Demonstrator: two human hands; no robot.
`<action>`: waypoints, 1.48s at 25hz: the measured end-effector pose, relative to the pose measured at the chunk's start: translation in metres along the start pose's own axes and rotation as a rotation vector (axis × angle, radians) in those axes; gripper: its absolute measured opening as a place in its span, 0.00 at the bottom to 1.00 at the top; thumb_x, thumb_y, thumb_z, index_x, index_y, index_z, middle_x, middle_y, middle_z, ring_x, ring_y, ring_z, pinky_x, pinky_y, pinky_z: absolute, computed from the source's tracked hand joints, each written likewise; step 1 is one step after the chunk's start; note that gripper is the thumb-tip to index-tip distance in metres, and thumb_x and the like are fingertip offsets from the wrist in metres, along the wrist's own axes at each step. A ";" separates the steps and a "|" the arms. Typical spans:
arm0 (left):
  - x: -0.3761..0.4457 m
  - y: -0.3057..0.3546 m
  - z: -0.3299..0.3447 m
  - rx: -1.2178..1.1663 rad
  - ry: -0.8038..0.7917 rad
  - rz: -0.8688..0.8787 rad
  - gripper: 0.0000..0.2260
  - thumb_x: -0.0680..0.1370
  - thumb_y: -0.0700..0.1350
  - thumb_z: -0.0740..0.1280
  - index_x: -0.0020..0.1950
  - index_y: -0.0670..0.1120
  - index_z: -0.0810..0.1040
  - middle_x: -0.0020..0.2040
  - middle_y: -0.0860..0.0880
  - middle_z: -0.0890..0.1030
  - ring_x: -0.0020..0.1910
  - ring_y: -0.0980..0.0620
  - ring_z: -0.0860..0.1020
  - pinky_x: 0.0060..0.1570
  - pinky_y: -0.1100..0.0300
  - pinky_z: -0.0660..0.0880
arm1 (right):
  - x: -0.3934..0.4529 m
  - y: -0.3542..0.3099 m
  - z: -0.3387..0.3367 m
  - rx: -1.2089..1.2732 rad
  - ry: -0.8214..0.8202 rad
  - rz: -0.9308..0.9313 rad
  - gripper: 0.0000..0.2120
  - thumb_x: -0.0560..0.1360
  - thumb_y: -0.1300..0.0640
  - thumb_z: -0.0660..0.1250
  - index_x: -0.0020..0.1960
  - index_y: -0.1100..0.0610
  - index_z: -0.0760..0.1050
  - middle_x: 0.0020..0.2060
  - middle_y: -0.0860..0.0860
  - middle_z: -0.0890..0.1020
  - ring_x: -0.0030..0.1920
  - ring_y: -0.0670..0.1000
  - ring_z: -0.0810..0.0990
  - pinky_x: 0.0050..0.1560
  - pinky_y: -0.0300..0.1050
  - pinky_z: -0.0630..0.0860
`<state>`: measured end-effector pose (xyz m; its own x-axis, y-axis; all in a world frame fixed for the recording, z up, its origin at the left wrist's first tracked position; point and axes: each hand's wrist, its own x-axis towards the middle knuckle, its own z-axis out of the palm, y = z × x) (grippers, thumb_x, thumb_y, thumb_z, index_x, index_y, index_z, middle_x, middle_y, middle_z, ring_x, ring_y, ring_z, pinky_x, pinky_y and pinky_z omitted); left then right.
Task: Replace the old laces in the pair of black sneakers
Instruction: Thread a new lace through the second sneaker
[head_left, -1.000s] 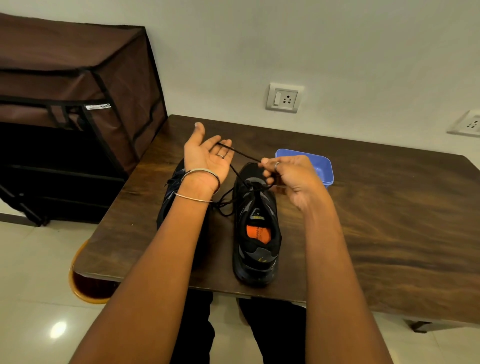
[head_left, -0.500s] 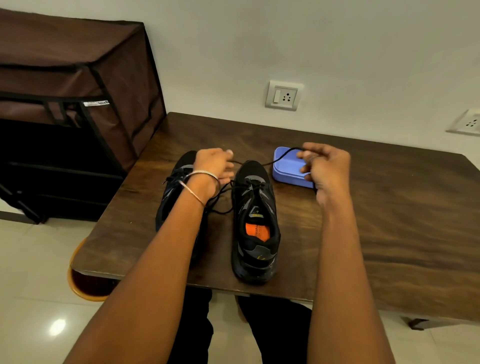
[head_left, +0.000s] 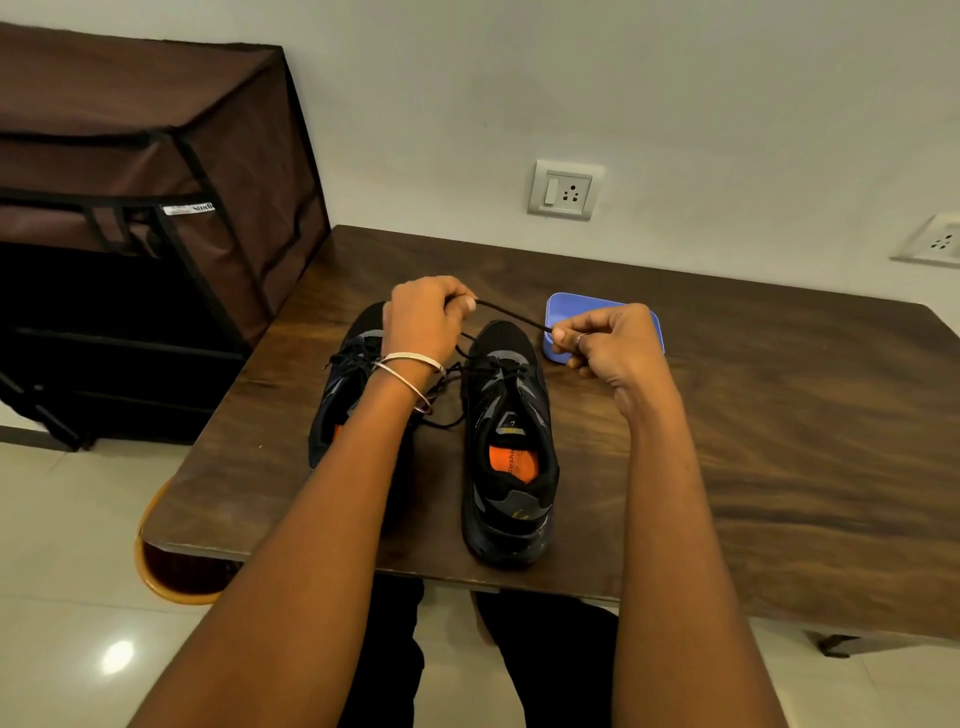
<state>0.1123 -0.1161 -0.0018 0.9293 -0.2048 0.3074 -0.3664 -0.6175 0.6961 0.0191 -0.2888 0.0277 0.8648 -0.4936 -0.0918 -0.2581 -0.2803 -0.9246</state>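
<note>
Wooden table (head_left: 779, 426), sneaker insole "Cush" (head_left: 506, 460)

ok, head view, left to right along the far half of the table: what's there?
Left shoe → left hand → lace stretched between the hands → right hand → blue box behind it. The right shoe sits under the lace, so I leave it out of the order.
</note>
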 end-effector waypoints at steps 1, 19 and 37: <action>0.001 -0.001 -0.002 0.118 0.024 -0.028 0.06 0.78 0.45 0.67 0.49 0.51 0.84 0.45 0.51 0.83 0.51 0.49 0.79 0.58 0.47 0.74 | 0.001 0.001 0.000 -0.019 0.010 0.012 0.07 0.77 0.69 0.68 0.43 0.62 0.83 0.34 0.54 0.82 0.23 0.41 0.74 0.25 0.32 0.71; -0.020 0.018 0.024 -0.051 -0.335 -0.020 0.03 0.74 0.41 0.73 0.44 0.44 0.86 0.41 0.47 0.84 0.38 0.55 0.80 0.47 0.61 0.78 | 0.010 0.015 0.021 -0.204 -0.055 0.144 0.04 0.74 0.67 0.72 0.41 0.64 0.80 0.40 0.60 0.84 0.34 0.53 0.81 0.41 0.50 0.84; -0.029 0.018 0.059 0.113 -0.339 -0.287 0.04 0.72 0.47 0.73 0.38 0.49 0.84 0.43 0.47 0.83 0.45 0.47 0.80 0.44 0.55 0.78 | -0.006 0.023 0.016 -0.419 -0.370 0.263 0.07 0.77 0.64 0.66 0.53 0.62 0.79 0.46 0.62 0.82 0.44 0.61 0.85 0.43 0.57 0.84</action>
<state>0.0818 -0.1668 -0.0362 0.9623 -0.2387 -0.1304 -0.1018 -0.7606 0.6411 0.0147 -0.2793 0.0010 0.8220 -0.2928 -0.4884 -0.5652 -0.5245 -0.6368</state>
